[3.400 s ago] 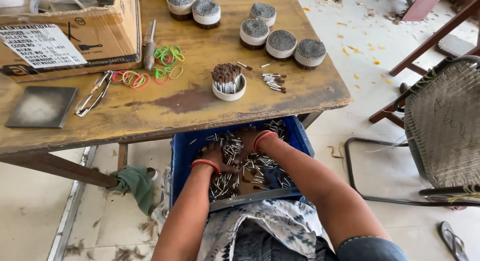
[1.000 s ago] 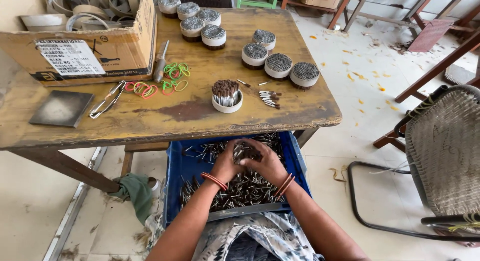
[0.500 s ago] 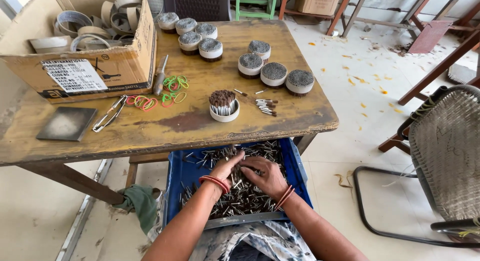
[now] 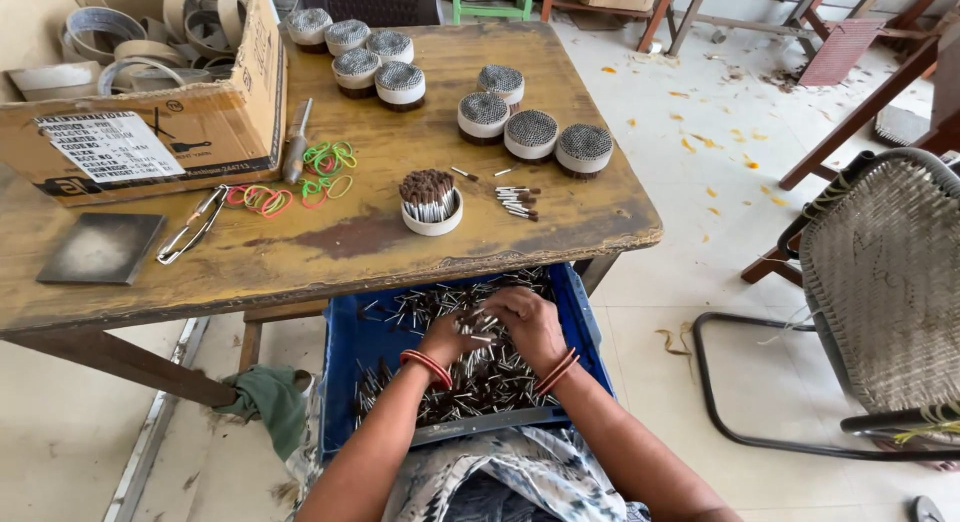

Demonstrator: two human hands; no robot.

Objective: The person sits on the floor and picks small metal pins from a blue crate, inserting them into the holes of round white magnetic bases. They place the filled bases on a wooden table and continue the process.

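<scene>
Low in the middle of the frame, a blue plastic crate (image 4: 580,312) sits on the person's lap, tucked under the near edge of the worn wooden table (image 4: 330,252). It holds a loose heap of thin metal pins (image 4: 450,382) with dark ends, lying criss-cross. Both hands are sunk in that heap. The left hand (image 4: 447,339) is curled with a few pins sticking up through the fingers; the right hand (image 4: 530,322) lies palm down just beside it, fingers bent and touching the left, the two pressed close together over a small bunch. Whether any single pin is pinched I cannot tell.

The pins look light, stiff and slick, likely to slide apart and prick if squeezed hard; they seem best gathered in a parallel bundle and held around the middle.

On the table above, a white ring cup (image 4: 432,217) stands half-packed with upright pins, a few spare pins (image 4: 515,202) lying to its right. Filled round bundles (image 4: 530,132) stand further up, coloured rubber bands (image 4: 320,177) left of centre, and a cardboard box (image 4: 150,122) of tape rings in the upper left.
</scene>
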